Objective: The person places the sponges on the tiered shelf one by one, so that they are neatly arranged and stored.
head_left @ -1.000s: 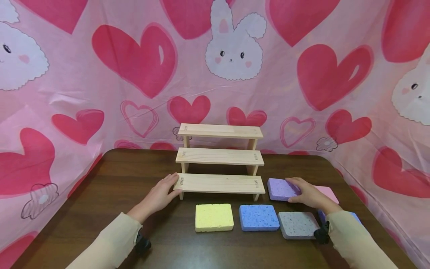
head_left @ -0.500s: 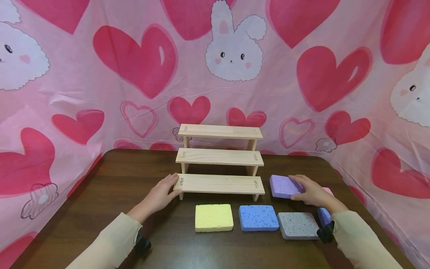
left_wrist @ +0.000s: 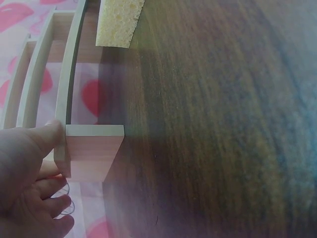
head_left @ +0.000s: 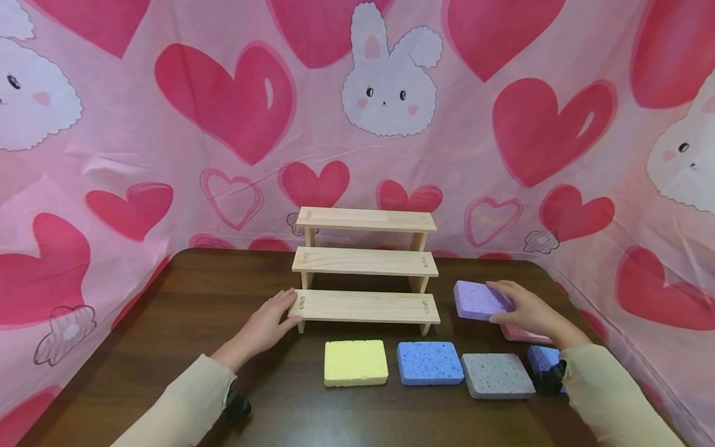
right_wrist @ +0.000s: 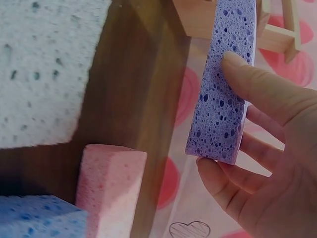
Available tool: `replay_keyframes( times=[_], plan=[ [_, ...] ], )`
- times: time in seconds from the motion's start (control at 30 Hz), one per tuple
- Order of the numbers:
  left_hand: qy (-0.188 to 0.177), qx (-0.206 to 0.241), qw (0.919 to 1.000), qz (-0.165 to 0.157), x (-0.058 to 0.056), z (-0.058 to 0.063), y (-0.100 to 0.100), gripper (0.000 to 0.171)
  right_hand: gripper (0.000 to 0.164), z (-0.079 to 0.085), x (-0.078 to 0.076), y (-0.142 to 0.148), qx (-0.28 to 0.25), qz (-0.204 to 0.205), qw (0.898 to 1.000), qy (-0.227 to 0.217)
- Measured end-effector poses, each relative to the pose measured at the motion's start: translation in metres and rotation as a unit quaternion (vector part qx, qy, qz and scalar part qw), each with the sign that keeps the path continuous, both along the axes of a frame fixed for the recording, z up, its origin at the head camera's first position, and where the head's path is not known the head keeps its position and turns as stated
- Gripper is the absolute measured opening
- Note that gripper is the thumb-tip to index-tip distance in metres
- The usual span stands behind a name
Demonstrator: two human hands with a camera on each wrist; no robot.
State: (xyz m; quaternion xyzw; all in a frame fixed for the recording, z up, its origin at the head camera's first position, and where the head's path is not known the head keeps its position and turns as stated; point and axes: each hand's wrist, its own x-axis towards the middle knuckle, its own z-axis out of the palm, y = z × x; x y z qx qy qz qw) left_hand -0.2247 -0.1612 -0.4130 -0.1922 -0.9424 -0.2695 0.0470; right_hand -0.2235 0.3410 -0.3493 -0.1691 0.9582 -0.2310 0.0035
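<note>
My right hand (head_left: 527,312) grips a purple sponge (head_left: 480,300) by its right end. In the right wrist view the thumb lies on one face of this sponge (right_wrist: 218,104), with the fingers behind and under it. The sponge is held up, overlapping part of a pink sponge (head_left: 524,335) in the head view. At the left end of the lowest step of a three-step wooden stand (head_left: 363,306) is my left hand (head_left: 268,324). It pinches that corner, and the left wrist view shows the thumb (left_wrist: 47,136) against the board's edge.
In front of the stand lie a yellow sponge (head_left: 355,363), a blue sponge (head_left: 430,363) and a grey sponge (head_left: 497,375). Another blue sponge (head_left: 543,358) sits partly hidden beside my right wrist. A pink heart-patterned cloth (head_left: 385,174) hangs behind the brown table (head_left: 223,298).
My right hand has raised the purple sponge and carried it away from me and slightly right. More of the pink sponge's front now shows below it. My left hand has stayed put.
</note>
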Motion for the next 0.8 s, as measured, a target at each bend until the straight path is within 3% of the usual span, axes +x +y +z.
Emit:
replay_keyframes(
  times=[0.37, 0.6, 0.8],
  plan=[
    [0.004, -0.001, 1.0000, 0.000, 0.001, 0.001, -0.001, 0.057, 0.080, 0.018, -0.001, 0.004, 0.008, 0.000, 1.000, 0.004],
    [0.001, 0.001, 1.0000, 0.001, 0.001, 0.001, 0.000, 0.057, 0.078, 0.027, -0.004, 0.003, 0.018, 0.016, 0.999, 0.039],
    [-0.001, 0.000, 1.0000, 0.001, 0.000, 0.001, 0.000, 0.057, 0.079, 0.036, -0.007, -0.001, 0.019, 0.011, 0.999, 0.030]
  ],
)
